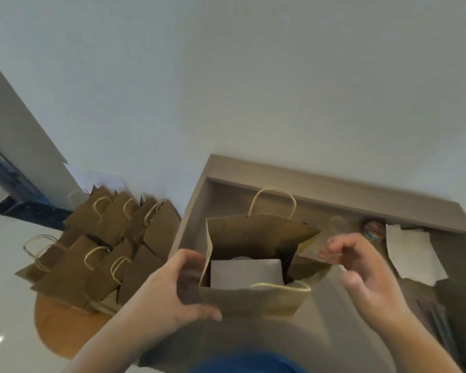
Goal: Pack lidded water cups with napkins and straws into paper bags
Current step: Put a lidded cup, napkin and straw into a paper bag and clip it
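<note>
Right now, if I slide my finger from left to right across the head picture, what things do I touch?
pile of brown paper bags → left hand → open paper bag → right hand → white paper

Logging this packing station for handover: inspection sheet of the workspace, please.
Surface: grey-brown wooden desk with back ledge.
Job's things: open brown paper bag with twine handles standing on it, white folded napkin inside; loose white napkins at right.
Clutter: small multicoloured round object, blurred.
Hands: left hand grips the bag's left side; right hand at its right rim, grip unclear.
Cables: nothing seen.
Surroundings: cluster of brown paper bags on round wooden stand; pale wall.
</note>
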`<act>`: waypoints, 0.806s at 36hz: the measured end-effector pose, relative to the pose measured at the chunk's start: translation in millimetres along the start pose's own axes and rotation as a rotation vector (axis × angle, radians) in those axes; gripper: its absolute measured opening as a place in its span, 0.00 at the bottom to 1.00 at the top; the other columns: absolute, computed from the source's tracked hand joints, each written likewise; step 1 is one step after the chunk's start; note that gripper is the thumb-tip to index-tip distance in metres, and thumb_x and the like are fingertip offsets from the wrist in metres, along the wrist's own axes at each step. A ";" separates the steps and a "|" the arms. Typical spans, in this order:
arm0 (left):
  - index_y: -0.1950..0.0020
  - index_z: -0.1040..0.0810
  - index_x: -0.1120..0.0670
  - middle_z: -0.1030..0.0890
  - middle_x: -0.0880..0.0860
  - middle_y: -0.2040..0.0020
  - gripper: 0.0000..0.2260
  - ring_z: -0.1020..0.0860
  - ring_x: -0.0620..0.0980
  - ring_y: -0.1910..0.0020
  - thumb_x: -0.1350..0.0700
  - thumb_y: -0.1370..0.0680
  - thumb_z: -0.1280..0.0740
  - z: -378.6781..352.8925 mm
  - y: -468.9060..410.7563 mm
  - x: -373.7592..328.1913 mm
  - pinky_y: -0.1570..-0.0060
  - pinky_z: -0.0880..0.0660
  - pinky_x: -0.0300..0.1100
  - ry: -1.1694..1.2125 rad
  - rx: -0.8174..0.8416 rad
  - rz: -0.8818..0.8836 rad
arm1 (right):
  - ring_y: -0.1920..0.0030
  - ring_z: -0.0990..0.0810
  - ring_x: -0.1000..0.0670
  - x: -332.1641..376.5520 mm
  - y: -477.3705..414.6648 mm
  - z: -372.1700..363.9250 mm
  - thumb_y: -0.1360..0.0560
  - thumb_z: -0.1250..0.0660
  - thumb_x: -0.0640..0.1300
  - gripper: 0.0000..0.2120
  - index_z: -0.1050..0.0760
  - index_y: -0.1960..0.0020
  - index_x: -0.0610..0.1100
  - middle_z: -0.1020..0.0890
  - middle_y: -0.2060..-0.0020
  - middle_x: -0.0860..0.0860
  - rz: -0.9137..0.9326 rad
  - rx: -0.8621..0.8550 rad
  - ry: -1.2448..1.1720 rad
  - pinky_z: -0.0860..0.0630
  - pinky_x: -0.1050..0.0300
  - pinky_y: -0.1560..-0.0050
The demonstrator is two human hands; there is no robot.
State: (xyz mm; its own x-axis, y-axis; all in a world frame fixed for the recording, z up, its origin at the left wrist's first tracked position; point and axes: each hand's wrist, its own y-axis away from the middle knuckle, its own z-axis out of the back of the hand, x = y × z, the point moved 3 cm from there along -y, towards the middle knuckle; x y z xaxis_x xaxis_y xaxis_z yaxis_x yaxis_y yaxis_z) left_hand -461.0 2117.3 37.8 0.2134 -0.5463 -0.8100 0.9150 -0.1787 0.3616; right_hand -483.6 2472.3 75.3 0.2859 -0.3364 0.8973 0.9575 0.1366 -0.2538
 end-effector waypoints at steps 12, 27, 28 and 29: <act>0.44 0.20 0.35 0.19 0.34 0.51 0.15 0.23 0.31 0.51 0.35 0.27 0.24 -56.9 -41.0 72.0 0.40 0.24 0.34 -0.333 0.107 0.166 | 0.42 0.21 0.67 -168.3 56.9 -73.5 0.35 0.23 0.68 0.32 0.24 0.33 0.63 0.19 0.42 0.66 -0.522 0.305 0.186 0.22 0.58 0.36; 0.43 0.20 0.35 0.18 0.27 0.49 0.26 0.22 0.27 0.44 0.24 0.35 0.27 -54.5 -50.1 51.7 0.49 0.27 0.23 -0.270 -0.126 -0.095 | 0.40 0.21 0.65 -136.8 62.2 -58.0 0.28 0.27 0.61 0.23 0.26 0.34 0.74 0.20 0.39 0.71 -0.317 0.186 0.228 0.26 0.72 0.44; 0.43 0.19 0.36 0.18 0.27 0.49 0.26 0.21 0.27 0.45 0.25 0.35 0.26 -56.9 -50.6 50.5 0.49 0.26 0.24 -0.257 -0.106 -0.100 | 0.40 0.20 0.64 -129.5 61.7 -56.9 0.28 0.27 0.59 0.23 0.26 0.34 0.74 0.19 0.40 0.70 -0.307 0.174 0.211 0.26 0.73 0.44; 0.43 0.18 0.36 0.18 0.27 0.48 0.25 0.21 0.27 0.45 0.26 0.35 0.26 -59.3 -50.5 48.4 0.49 0.26 0.23 -0.244 -0.085 -0.115 | 0.41 0.19 0.62 -122.6 61.2 -55.3 0.28 0.27 0.58 0.22 0.25 0.35 0.73 0.18 0.41 0.69 -0.299 0.162 0.197 0.26 0.72 0.45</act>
State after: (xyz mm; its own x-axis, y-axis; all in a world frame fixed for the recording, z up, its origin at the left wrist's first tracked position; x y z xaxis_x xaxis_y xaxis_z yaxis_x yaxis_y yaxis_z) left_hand -476.6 2148.4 -47.1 0.0274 -0.7092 -0.7045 0.9561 -0.1871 0.2256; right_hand -458.0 2470.3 -70.2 0.0113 -0.5537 0.8327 0.9859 0.1451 0.0830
